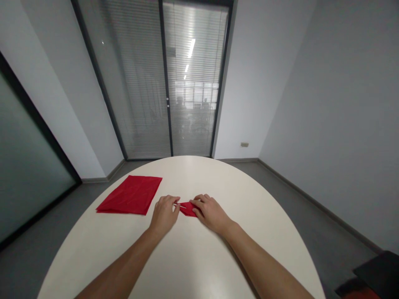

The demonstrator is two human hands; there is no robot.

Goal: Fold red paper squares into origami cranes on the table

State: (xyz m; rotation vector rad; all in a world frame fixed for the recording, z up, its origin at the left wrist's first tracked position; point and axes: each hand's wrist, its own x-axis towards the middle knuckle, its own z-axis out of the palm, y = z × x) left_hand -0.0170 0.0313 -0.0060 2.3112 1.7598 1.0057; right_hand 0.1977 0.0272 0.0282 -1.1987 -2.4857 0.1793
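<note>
A small folded red piece (188, 209) lies on the white round table (199, 257) between my two hands. My left hand (164, 213) rests at its left edge, fingers curled and pinched at the piece's corner. My right hand (209, 211) lies over its right side, with fingers pressed down on the red material. Most of the piece is hidden under my fingers. A larger flat red sheet (131, 194) lies to the left, apart from both hands.
The table's far edge curves round in front of a glass door with blinds (165, 83). Grey floor surrounds the table. A dark object with a red part (370, 278) sits at the lower right corner.
</note>
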